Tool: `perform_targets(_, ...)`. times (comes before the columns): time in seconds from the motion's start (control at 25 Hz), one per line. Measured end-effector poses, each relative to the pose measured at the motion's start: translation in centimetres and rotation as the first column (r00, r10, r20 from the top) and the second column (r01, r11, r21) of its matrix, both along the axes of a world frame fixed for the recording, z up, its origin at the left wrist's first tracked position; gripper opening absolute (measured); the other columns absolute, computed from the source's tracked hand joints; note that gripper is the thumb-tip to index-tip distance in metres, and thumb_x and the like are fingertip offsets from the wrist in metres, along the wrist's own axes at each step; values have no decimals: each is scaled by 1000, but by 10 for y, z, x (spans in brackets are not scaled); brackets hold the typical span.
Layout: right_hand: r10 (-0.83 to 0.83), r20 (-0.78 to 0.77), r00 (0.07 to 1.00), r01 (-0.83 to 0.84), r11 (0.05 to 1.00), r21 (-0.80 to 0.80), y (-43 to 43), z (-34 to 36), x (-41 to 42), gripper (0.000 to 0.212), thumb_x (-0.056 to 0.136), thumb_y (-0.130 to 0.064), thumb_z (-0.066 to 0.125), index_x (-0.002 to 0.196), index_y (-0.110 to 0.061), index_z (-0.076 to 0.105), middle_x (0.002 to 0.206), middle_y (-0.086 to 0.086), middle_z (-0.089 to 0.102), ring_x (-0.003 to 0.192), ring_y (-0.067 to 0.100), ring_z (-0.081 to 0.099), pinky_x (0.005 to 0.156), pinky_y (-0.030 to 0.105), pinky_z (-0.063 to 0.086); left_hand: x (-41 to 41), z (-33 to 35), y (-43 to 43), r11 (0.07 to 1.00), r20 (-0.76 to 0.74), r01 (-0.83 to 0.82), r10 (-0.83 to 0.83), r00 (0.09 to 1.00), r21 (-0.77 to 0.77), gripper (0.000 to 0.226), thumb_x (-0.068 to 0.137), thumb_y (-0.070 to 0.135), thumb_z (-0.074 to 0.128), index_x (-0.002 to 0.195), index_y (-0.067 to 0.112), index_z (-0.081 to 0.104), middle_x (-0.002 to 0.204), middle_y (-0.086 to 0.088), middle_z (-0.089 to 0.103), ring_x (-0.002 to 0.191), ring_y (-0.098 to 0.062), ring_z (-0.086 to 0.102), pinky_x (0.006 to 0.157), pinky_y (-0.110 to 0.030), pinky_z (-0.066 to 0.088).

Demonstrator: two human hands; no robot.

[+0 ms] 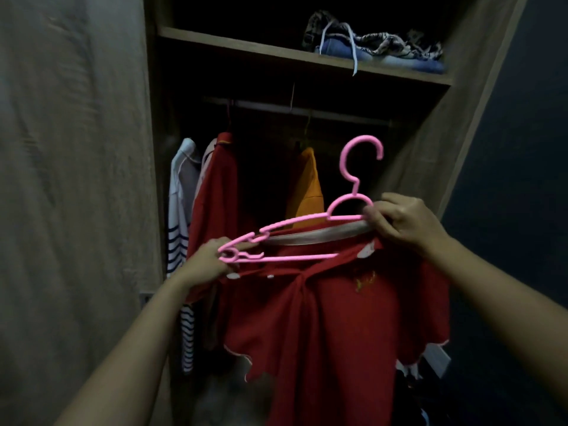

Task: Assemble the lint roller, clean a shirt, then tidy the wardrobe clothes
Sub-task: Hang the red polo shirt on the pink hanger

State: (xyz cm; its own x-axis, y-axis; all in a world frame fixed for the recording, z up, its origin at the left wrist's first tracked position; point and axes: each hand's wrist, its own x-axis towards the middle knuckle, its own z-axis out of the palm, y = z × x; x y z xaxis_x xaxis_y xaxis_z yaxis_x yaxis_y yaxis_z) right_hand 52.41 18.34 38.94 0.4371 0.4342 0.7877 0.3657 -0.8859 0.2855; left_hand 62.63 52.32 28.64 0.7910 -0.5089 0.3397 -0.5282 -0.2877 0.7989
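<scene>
An open brown wooden wardrobe (461, 124) is seen in a dim room, with a dark blue wall (522, 149) at its right. A long wooden shelf (246, 49) is set near the top, and a pile of folded blue and patterned clothes (375, 44) is kept on it. A dark metal rail (276, 106) is fixed under the shelf. A white shirt with dark stripes (179, 229), a red shirt (219, 192) and an orange top (307, 186) are hung from it. In front, a red collared shirt (338, 318) is held up on a pink plastic hanger (307, 222). The hanger's left end and the cloth there are pinched by the left hand (209, 259). The collar and hanger neck are gripped by the right hand (402, 222).
</scene>
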Motion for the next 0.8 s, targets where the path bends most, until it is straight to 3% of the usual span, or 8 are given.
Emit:
perform_targets(0.08, -17, 24, 1000, 18, 1000, -15, -8, -5, -3, 63, 98, -47, 25, 73, -8, 69, 61, 6, 53, 46, 24, 54, 44, 23, 40, -1, 18, 11, 996, 37, 9, -13, 999, 91, 39, 58, 11, 63, 77, 44, 73, 85, -7, 63, 71, 4, 57, 64, -15, 46)
perform_targets(0.16, -47, 58, 997, 48, 999, -7, -11, -7, -4, 64, 98, -48, 26, 73, -7, 69, 61, 7, 53, 44, 24, 53, 39, 26, 45, 1, 31, 13, 990, 52, 22, -30, 998, 137, 43, 58, 9, 60, 64, 50, 70, 80, 2, 58, 62, 7, 55, 58, -9, 42)
perform_targets(0.36, -88, 107, 990, 101, 988, -120, -11, -9, -3, 61, 97, -49, 28, 68, -10, 65, 62, 8, 54, 42, 27, 55, 33, 28, 44, -11, 65, 20, 986, 13, 29, -32, 999, 162, 56, 69, -15, 54, 93, 32, 74, 76, 11, 60, 72, 9, 60, 69, -3, 42)
perform_targets(0.44, -145, 99, 984, 156, 981, -116, -5, -7, -3, 58, 96, -52, 30, 70, -14, 64, 64, 6, 55, 45, 29, 58, 34, 30, 45, -14, 79, 17, 978, 80, -101, 88, 993, 183, 54, 72, -18, 54, 94, 28, 72, 80, 9, 62, 81, 3, 64, 78, -7, 45)
perform_targets(0.52, -212, 43, 976, 209, 976, 69, 16, -1, -5, 50, 92, -54, 37, 76, -17, 65, 70, 4, 57, 58, 31, 62, 44, 34, 48, -23, 89, 0, 901, 314, -392, 324, 893, 185, 37, 75, -1, 60, 96, 26, 75, 90, -4, 69, 92, -18, 65, 80, -24, 47)
perform_targets(0.6, -248, -105, 963, 267, 929, 254, 38, 5, -1, 42, 90, -54, 43, 82, -20, 66, 75, 1, 57, 73, 30, 63, 56, 35, 47, -44, 95, -28, 748, 514, -662, 546, 661, 57, 26, 77, 9, 59, 94, 15, 76, 92, -15, 64, 87, -36, 62, 73, -36, 46)
perform_targets(0.72, -216, -207, 954, 282, 883, 376, 56, 8, 3, 39, 88, -54, 47, 83, -22, 68, 73, -7, 54, 76, 21, 61, 60, 29, 39, -87, 79, -78, 797, 738, -601, 434, 517, -48, 20, 66, 11, 58, 81, 5, 71, 79, -17, 56, 61, -37, 60, 49, -35, 45)
perform_targets(0.8, -173, -191, 966, 236, 888, 394, 54, 8, 2, 38, 88, -54, 49, 80, -23, 69, 70, -8, 55, 72, 14, 59, 59, 27, 36, -105, 61, -90, 874, 812, -486, 295, 503, -16, 31, 71, 21, 57, 96, 6, 68, 78, -13, 59, 61, -33, 62, 45, -32, 47)
